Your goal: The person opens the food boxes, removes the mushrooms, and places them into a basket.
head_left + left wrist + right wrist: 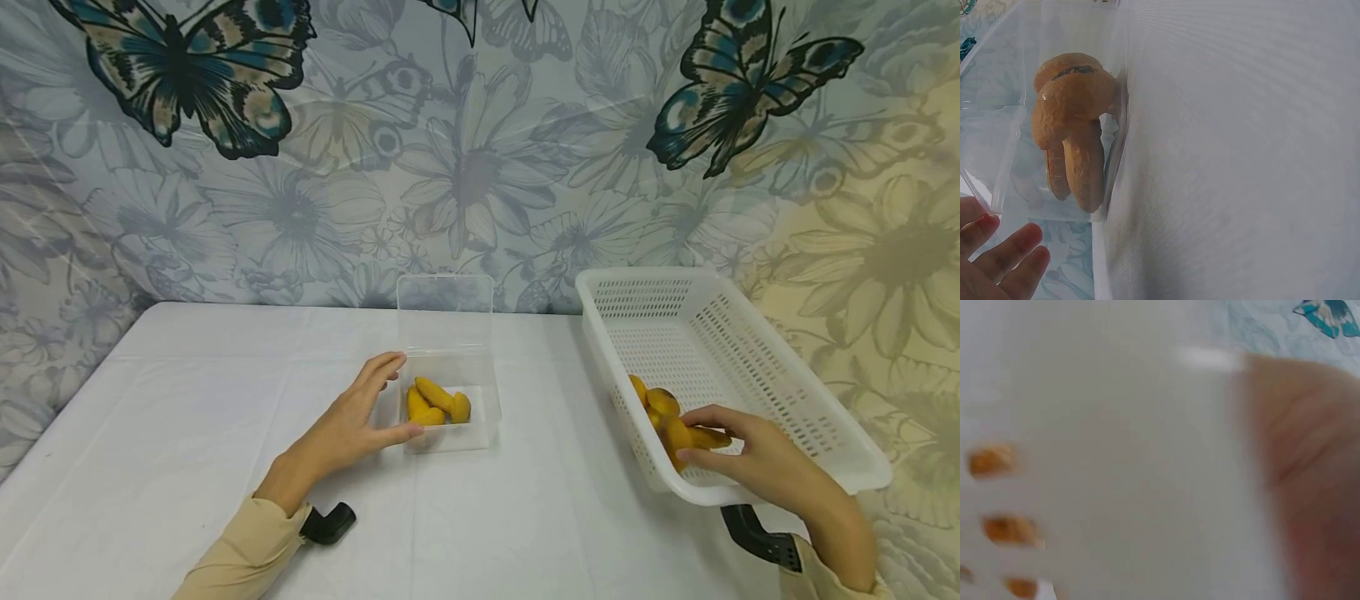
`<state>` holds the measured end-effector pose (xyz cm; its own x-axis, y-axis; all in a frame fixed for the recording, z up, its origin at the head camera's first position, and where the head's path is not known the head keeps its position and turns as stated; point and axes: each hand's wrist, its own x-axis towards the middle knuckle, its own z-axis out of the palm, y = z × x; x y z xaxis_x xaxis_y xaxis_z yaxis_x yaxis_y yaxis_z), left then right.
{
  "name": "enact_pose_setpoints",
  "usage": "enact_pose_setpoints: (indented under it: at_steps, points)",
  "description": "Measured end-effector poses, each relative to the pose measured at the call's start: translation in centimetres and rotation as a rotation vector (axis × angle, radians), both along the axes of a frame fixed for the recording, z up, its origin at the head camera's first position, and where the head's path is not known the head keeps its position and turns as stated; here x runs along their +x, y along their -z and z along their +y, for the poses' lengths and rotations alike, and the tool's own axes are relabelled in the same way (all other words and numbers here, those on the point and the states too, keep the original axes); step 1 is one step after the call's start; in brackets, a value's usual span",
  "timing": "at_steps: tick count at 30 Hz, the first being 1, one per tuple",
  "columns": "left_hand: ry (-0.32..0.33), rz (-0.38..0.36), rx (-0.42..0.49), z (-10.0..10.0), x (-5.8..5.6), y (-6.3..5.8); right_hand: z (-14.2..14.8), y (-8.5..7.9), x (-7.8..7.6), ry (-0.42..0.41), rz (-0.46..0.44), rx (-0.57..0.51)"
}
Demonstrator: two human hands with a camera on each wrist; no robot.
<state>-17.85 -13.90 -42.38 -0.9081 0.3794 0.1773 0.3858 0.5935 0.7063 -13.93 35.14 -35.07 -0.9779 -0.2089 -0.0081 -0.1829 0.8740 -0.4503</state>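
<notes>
Several yellow, knobby, finger-shaped pieces point(435, 394) lie in a small clear plastic box point(487, 442), its lid point(445, 312) standing raised at the back. My left hand point(348, 425) is at the box's left side, fingers spread and fairly straight, thumb by the front corner; in the left wrist view its fingertips show near the box edge. Down inside a white perforated basket point(731, 492), my right hand point(765, 458) pinches a yellow knobby piece point(708, 438) between thumb and fingers. More such pieces point(662, 402) lie against the basket's left wall.
Both containers stand on a table with a white cloth point(547, 500). A butterfly-and-flower printed sheet point(480, 167) hangs behind and at the sides. In the right wrist view the basket wall point(1122, 487) fills most of the picture, blurred.
</notes>
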Motion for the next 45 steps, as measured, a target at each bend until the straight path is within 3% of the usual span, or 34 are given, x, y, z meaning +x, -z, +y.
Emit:
enact_pose_setpoints:
  at_steps: [6, 11, 24, 33, 39, 45]
  points:
    - [-0.001, 0.003, 0.002, 0.0, -0.1, 0.0, -0.2, 0.6, -0.3, -0.017, -0.091, 0.004]
    - [-0.007, -0.011, -0.001, 0.0, -0.1, 0.0, -0.1, 0.7, -0.3, -0.062, -0.05, -0.019]
    - [-0.006, -0.024, 0.003, 0.0, -0.1, 0.0, -1.3, -0.4, 0.2, -0.058, -0.007, -0.037]
    - [-0.007, -0.016, 0.003, 0.0, 0.0, 0.0, -3.4, -1.3, 0.9, -0.115, 0.223, -0.125]
    - [0.0, -0.007, 0.005, 0.0, 0.0, 0.0, -5.6, -2.2, 1.4, -0.105, 0.298, -0.14]
    - [0.003, -0.012, 0.013, 0.0, 0.0, 0.0, -7.7, -2.9, 1.4, -0.169, 0.36, -0.153]
